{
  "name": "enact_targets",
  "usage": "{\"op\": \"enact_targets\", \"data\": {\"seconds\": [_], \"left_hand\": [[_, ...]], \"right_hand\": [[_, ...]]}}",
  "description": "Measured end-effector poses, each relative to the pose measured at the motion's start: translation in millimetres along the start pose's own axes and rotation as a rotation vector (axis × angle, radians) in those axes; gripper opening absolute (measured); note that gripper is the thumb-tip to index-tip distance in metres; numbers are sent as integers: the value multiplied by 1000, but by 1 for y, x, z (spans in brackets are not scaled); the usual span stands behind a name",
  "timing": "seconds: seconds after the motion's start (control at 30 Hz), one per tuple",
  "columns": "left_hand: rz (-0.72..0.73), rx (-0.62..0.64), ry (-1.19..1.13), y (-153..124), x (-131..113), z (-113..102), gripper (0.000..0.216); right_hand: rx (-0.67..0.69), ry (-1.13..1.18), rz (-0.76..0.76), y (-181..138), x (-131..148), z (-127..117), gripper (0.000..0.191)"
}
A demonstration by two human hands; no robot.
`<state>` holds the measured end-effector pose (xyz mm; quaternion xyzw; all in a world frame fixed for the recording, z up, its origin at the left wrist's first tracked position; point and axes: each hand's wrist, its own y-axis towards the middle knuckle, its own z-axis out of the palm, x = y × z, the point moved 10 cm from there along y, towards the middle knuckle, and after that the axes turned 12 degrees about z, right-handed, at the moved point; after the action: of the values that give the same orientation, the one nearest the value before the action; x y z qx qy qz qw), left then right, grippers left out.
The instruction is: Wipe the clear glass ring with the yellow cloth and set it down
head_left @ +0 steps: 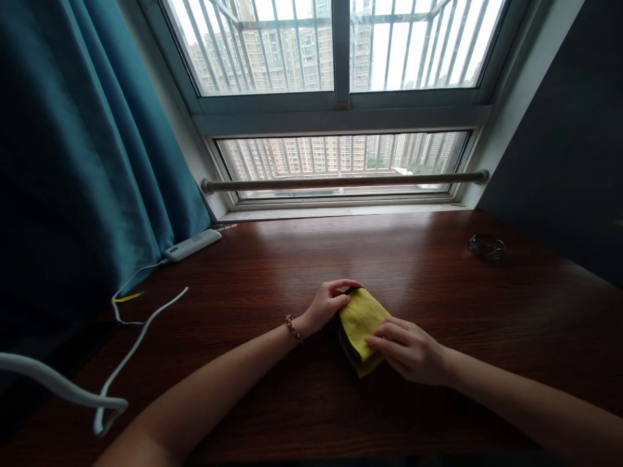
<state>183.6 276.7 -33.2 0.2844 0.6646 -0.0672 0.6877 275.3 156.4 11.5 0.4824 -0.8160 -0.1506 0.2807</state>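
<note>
A dark wooden table (272, 272) runs under the window (335, 84), with one teal curtain (82, 149) filling the upper left of the frame. At lower centre lies one folded yellow cloth (359, 319) with a dark underside. My left hand (327, 305), one beaded bracelet (293, 329) at its wrist, pinches the cloth's upper left corner. My right hand (411, 350) rests flat on the cloth's lower right edge, fingers extended. One white power strip (192, 244) sits at centre left, its one white cable (136, 344) trailing to lower left. One glass ashtray (486, 246) stands at right, well apart.
</note>
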Motion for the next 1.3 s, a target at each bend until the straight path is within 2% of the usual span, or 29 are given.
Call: {"op": "enact_targets", "data": {"seconds": [0.1,0.2,0.27,0.33,0.4,0.43,0.47,0.53,0.6,0.67,0.73,0.87,0.97,1.17,1.23,1.3], "left_hand": [[29,7,83,-3,-8,-1,38],[118,-12,229,-4,-18,-4,29],[144,-121,235,-5,-21,-15,29],[188,-291,257,-9,-26,-32,31],[323,-392,394,-15,-43,-41,30],[430,-379,490,-17,-56,-36,29],[541,-308,585,-19,-68,-25,30],[696,-23,727,-21,-78,11,38],[713,333,822,-23,-66,48,45],[629,598,877,-26,-47,70,43],[543,717,898,-26,-32,76,40],[512,770,908,-24,-25,77,42],[527,704,861,-23,-31,71,43],[778,185,728,-24,-70,30,42],[825,128,730,-27,-74,25,42],[845,162,771,-29,-74,28,42]], "right_hand": [[-24,89,-6,-1,1,-7,39],[99,97,-54,-2,7,4,36],[174,95,-59,-1,9,12,33],[209,97,-42,1,10,13,31],[237,83,-36,4,13,13,34],[266,64,-35,5,15,14,37],[307,40,-38,6,17,17,40],[406,-14,-33,7,19,25,41],[462,-45,-18,7,18,30,40],[469,-54,-22,6,18,31,40],[455,-52,-59,5,24,30,40],[501,-50,-89,1,34,34,41],[554,-43,-47,1,33,39,40],[500,-101,111,4,9,47,49],[482,-98,154,2,-1,49,53],[439,-111,202,-2,-18,43,54]]}}
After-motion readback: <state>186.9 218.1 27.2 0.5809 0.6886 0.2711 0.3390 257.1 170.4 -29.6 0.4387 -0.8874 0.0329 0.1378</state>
